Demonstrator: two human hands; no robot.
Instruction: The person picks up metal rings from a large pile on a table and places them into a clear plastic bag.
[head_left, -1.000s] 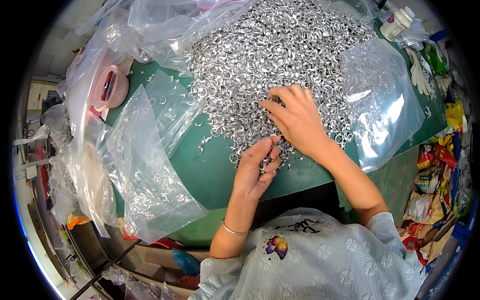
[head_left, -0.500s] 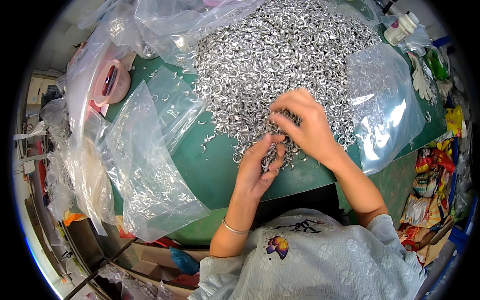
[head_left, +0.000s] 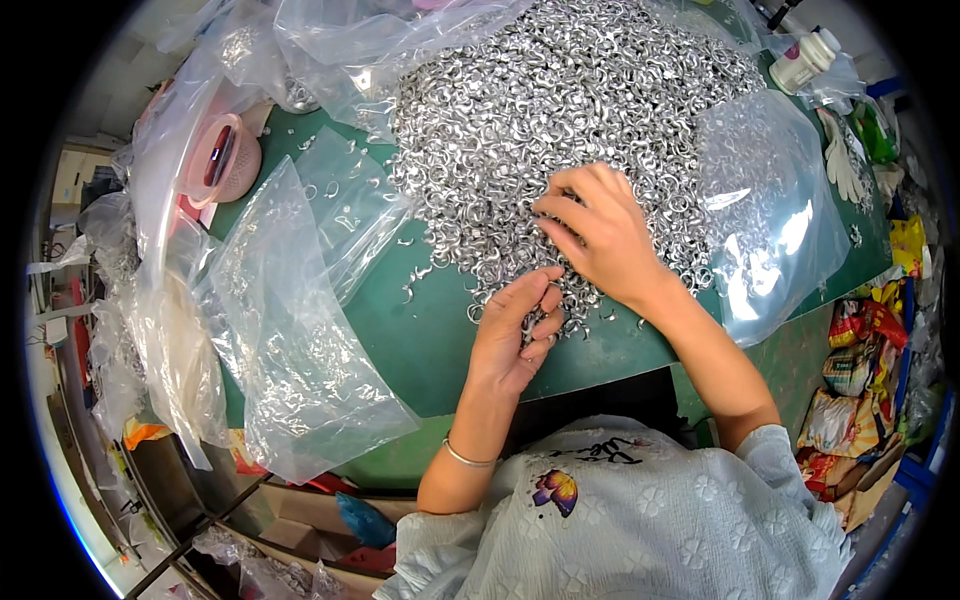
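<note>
Green tabletop (head_left: 395,345), near edge just in front of you. Your left hand (head_left: 515,330) is closest, palm turned up, fingers curled round a few metal pieces (head_left: 500,130), thumb and forefinger tips close together; whether one is pinched between them, cannot tell. Looser fingers there could let some slip. Strays lie on the bare strip beside it; a dragging right forearm might sweep them over the edge. Just beyond, your right hand (head_left: 605,235) bends over the heap, fingertips at its surface; grip on a piece, cannot tell. Raking too hard could start a slide toward you. Heap spreads wide past both hands. Clear bag (head_left: 315,350) to the left, another plastic bag (head_left: 765,235) to the right, slick and easily nudged. Farther: pink basket (head_left: 242,168) left, white bottle (head_left: 803,63) far right.
</note>
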